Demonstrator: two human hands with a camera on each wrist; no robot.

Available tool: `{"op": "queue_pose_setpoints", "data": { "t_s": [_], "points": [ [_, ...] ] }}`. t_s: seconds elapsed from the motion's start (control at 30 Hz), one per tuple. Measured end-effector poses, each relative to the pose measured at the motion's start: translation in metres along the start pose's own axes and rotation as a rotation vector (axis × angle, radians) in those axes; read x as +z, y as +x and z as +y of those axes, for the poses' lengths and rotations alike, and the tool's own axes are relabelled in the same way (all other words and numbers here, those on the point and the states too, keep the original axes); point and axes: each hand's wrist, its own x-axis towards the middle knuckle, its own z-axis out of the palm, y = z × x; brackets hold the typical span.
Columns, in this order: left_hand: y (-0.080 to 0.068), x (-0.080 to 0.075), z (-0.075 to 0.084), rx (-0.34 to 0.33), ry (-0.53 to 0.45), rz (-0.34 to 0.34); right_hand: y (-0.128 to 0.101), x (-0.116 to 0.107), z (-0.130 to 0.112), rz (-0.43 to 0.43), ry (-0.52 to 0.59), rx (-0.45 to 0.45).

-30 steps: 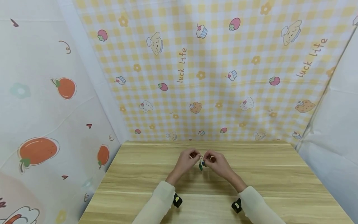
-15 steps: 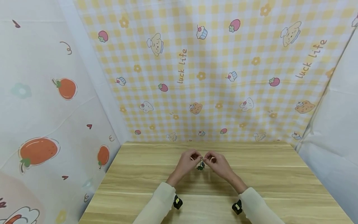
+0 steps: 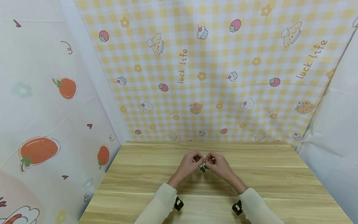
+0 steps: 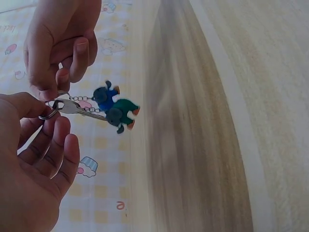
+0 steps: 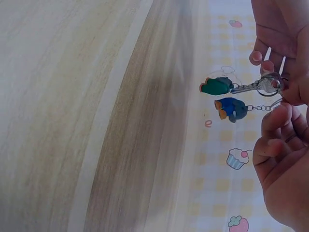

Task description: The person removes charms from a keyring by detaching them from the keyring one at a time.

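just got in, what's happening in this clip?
A person holds a key ring up above the wooden table with both hands. The left hand and the right hand pinch it from either side. A key and two small elephant charms, one blue, one green, hang from it.

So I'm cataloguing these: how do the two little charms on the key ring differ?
The green charm hangs beside the key; the blue charm hangs apart from it, on a bead chain. Green sits nearer the left hand, blue nearer the right hand. Both are small dark-headed figures.
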Motion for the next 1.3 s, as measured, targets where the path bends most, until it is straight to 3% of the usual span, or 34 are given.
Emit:
{"op": "queue_pose_setpoints", "data": {
  "t_s": [0.37,0.73,1.1,1.3],
  "points": [
    [-0.002,0.002,0.001,0.017,0.035,0.005,-0.001,0.003,0.007,0.003,0.003,-0.088],
    [-0.002,0.000,0.002,-0.007,0.040,0.049,-0.003,0.001,0.008,0.010,0.021,-0.155],
    [-0.003,-0.001,0.003,-0.010,0.011,0.061,-0.006,-0.001,0.012,-0.014,0.071,-0.059],
    [-0.003,0.000,0.002,0.048,0.018,0.073,-0.006,-0.002,0.010,-0.032,0.109,-0.013]
  ]
}}
